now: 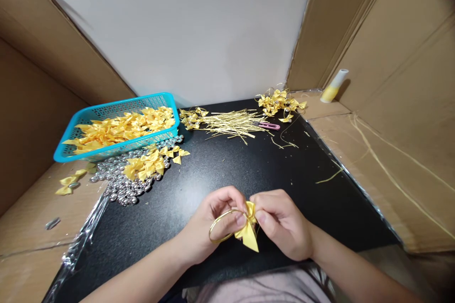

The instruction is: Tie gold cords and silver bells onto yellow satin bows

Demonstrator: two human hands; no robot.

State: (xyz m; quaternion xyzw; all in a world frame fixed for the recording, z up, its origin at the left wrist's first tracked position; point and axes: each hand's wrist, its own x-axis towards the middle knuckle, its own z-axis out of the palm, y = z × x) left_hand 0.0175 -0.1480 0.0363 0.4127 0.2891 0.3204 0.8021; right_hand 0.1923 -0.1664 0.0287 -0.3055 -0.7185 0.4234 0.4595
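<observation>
Left hand: the left hand pinches a thin gold loop between thumb and fingers, in the lower middle of the frame.
Right hand: the right hand is closed on the knot of a yellow bow, touching the left fingertips.
Doing it well: I think both pinches should stay close to the knot, so the gold loop does not slip and the small bow does not twist.
Bow: satin, bright yellow, one tail hanging down below the fingers; it is just above the black table.
Left of frame: a blue basket full of yellow bows, and in front of it a heap of silver bells with more bows on top.
Upper middle: a bundle of gold ties, a pink clip and finished bows.
Upper right: a spool on the cardboard.
</observation>
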